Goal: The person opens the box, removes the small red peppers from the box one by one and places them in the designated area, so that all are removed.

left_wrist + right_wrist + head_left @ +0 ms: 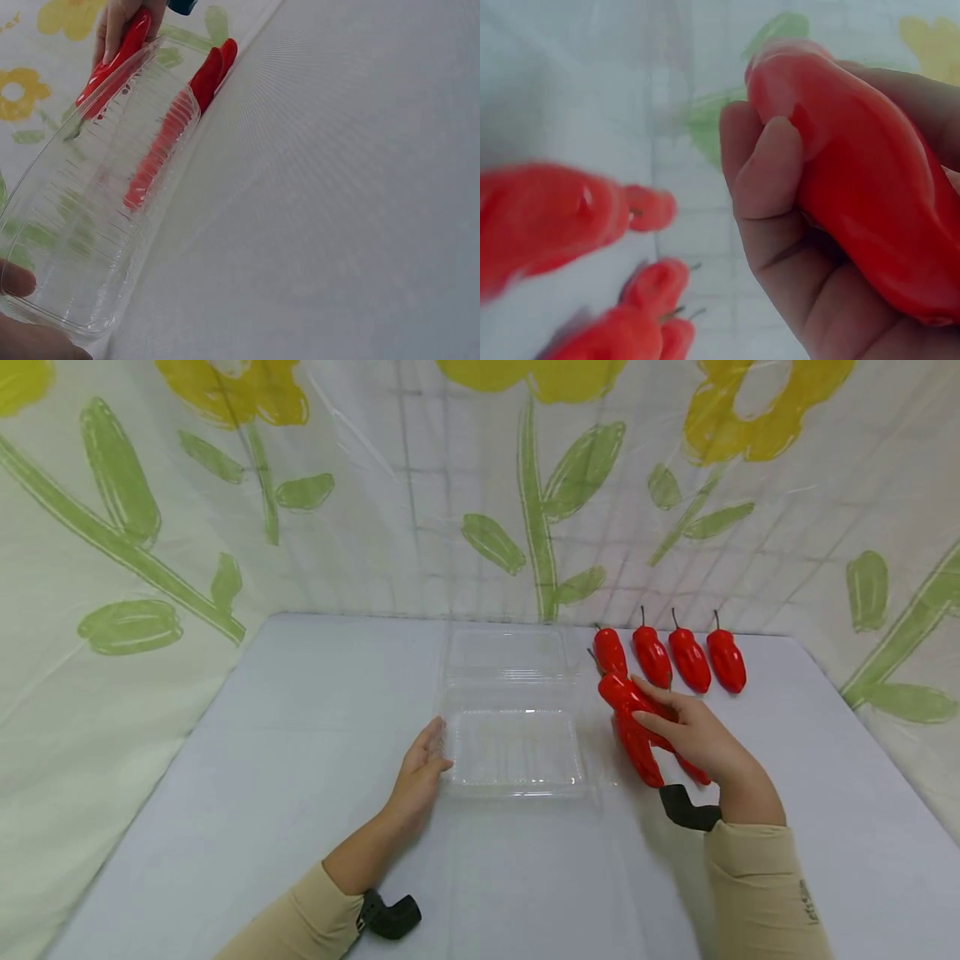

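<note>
My right hand (697, 735) grips a long red pepper (619, 690), its stem pointing up and left, to the right of a clear plastic box (517, 793). In the right wrist view the held pepper (870, 180) lies across the palm with fingers and thumb curled round it. Beneath it, another red pepper (637, 750) lies on the table, partly covered by the hand. My left hand (416, 777) holds the box's left side, thumb at the rim and fingers along the outer wall. No pepper shows inside the box, and its hinged lid (510, 652) lies folded back behind it.
Several more red peppers line the back right of the white-covered table (300, 760), among them one (726, 660) at the far right with its stem pointing back. Behind the table hangs a flower-printed curtain (375, 527).
</note>
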Demonstrator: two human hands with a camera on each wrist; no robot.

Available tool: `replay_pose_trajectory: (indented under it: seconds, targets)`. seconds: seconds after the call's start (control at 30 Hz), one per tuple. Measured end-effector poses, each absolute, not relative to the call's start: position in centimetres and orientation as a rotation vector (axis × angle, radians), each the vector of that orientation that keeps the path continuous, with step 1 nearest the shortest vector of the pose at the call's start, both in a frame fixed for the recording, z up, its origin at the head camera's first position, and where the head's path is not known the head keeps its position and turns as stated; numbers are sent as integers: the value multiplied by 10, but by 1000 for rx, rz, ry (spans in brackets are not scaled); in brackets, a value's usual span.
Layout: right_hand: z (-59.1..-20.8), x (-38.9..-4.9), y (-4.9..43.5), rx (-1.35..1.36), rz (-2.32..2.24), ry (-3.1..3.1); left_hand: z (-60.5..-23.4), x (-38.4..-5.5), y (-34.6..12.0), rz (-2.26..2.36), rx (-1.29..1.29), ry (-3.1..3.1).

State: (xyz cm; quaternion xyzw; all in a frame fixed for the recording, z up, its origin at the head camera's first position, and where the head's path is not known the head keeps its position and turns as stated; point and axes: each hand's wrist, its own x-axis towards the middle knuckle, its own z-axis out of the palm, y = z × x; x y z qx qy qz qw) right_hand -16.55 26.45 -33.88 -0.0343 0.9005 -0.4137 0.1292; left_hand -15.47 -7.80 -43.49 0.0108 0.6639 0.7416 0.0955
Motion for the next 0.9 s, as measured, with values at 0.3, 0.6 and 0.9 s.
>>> replay_pose_trajectory:
  seconds: [0.3,0.6,0.9]
  targets:
    - [-358,-170,304,158,-1215,2664,-434,-154,-79,2175,16,1978]
    - [-373,-168,343,370,-1257,2673,-433,-153,-79,2175,19,1972]
    - [-381,-166,364,478,-1241,2669,-434,-154,-79,2180,11,1975]
